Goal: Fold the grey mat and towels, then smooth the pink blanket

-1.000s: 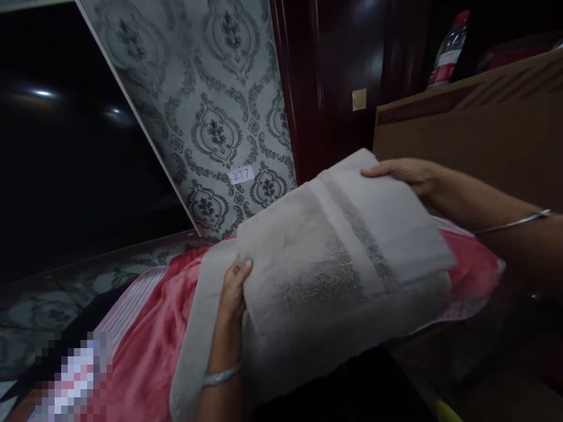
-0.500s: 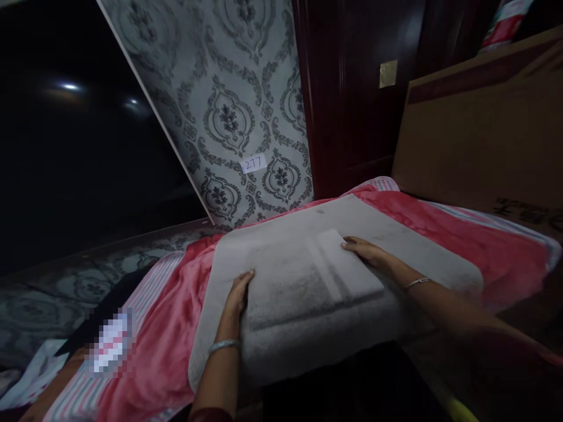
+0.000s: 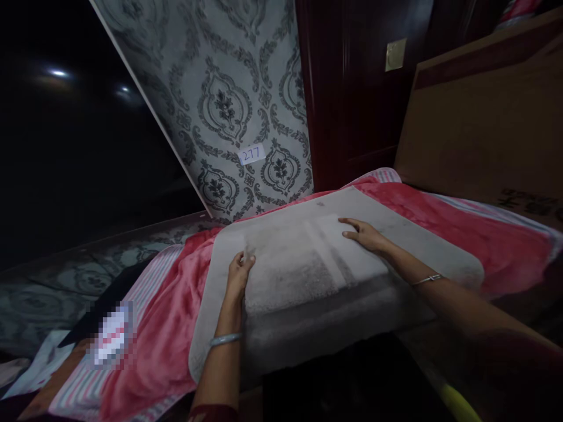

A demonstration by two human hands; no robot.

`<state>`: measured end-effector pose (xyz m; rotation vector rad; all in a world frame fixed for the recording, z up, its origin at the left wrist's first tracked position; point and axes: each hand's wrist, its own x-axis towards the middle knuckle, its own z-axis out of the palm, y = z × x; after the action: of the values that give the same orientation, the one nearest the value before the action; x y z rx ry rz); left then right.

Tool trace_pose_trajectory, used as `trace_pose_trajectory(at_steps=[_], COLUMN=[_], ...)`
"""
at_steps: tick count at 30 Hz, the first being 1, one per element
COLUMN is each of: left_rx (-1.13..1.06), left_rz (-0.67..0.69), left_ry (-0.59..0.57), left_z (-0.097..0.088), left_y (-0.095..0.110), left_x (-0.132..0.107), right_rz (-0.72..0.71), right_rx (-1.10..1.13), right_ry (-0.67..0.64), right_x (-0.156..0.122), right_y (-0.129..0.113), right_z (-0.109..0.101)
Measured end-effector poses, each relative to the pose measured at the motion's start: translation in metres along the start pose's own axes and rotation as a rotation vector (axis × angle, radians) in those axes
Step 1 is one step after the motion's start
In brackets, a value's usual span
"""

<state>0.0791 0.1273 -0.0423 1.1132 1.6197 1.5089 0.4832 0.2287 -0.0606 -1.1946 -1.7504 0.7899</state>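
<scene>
A folded greyish-white towel (image 3: 288, 264) with a paler stripe near its right end lies on a light grey mat (image 3: 417, 252). At the towel's far left corner, my left hand (image 3: 240, 272) has its thumb and curled fingers closed on the edge. My right hand (image 3: 365, 235) is by the towel's right end, thumb and forefinger apart, fingertips at the far right corner. The towel's folded front edge faces me. Beneath the mat spreads a pink-red blanket (image 3: 165, 328) with a striped border.
A big dark screen (image 3: 88, 146) stands at the left. Behind is patterned wallpaper with a paper label (image 3: 251, 153) reading 277. A dark red door (image 3: 352, 105) and a large cardboard box (image 3: 484, 129) are at the right. Something yellow (image 3: 460, 404) shows at the bottom.
My left hand has shifted up to the towel's far left corner and its fingers have curled around it. My right hand's thumb and forefinger are spread wider. The view has tilted slightly.
</scene>
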Motion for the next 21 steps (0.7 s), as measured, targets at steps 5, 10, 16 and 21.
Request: trace_pose_trajectory(at_steps=[5,10,16,21], left_rx=[0.161,0.331,0.714,1.153], left_rz=[-0.074,-0.058,0.33,0.39], left_ry=[0.051,0.103,-0.065,-0.269], left_z=[0.004,-0.006,0.049,0.115], left_y=[-0.019,-0.008,0.052,0.045], left_x=[-0.004,0.004,0.02,0.016], right_rz=[0.121,0.17,0.102,-0.1], right_rx=[-0.156,-0.418,-0.709,-0.835], right_ry=[-0.032,-0.076,-0.023,-0.057], right_x=[-0.013,-0.008,0.029,0.034], right_y=[0.02,0.016,-0.045,-0.059], right_z=[0.019,0.017,0.044,0.097])
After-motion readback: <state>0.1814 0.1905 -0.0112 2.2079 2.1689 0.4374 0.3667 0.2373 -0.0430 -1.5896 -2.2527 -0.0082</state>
